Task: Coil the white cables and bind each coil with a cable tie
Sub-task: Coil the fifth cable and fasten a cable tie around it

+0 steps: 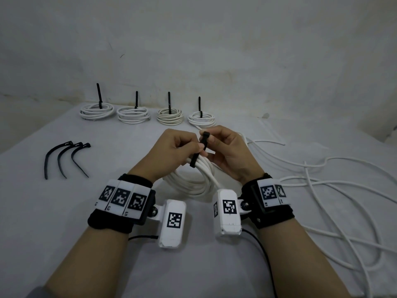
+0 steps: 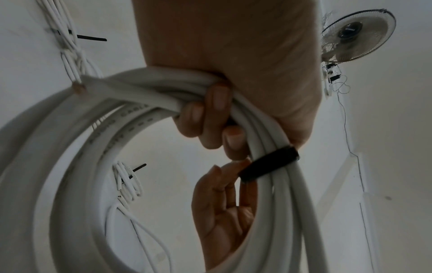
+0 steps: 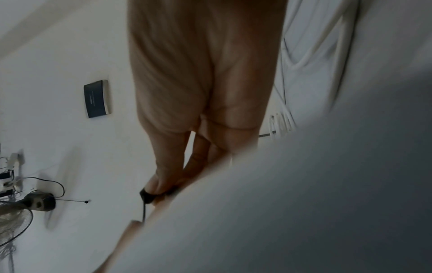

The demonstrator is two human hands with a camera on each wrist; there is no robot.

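Note:
In the head view my left hand (image 1: 178, 147) grips a white cable coil (image 1: 189, 181) held just above the table. A black cable tie (image 1: 198, 150) wraps round the coil's strands, and my right hand (image 1: 223, 147) pinches the tie's upper end. In the left wrist view the left fingers (image 2: 211, 114) curl round the coil (image 2: 70, 147), the tie (image 2: 268, 163) crosses the strands just beyond them, and the right hand's fingers (image 2: 224, 194) reach up to it. In the right wrist view the right fingertips (image 3: 163, 182) hold the black tie (image 3: 146, 195); a blurred white cable (image 3: 280, 212) fills the lower right.
Several bound white coils (image 1: 132, 115) with upright black tie tails line the table's far edge. Three loose black ties (image 1: 64, 158) lie at the left. Loose white cable (image 1: 322, 179) sprawls over the right side of the table (image 1: 53, 222). A wall fan (image 2: 357, 35) shows in the left wrist view.

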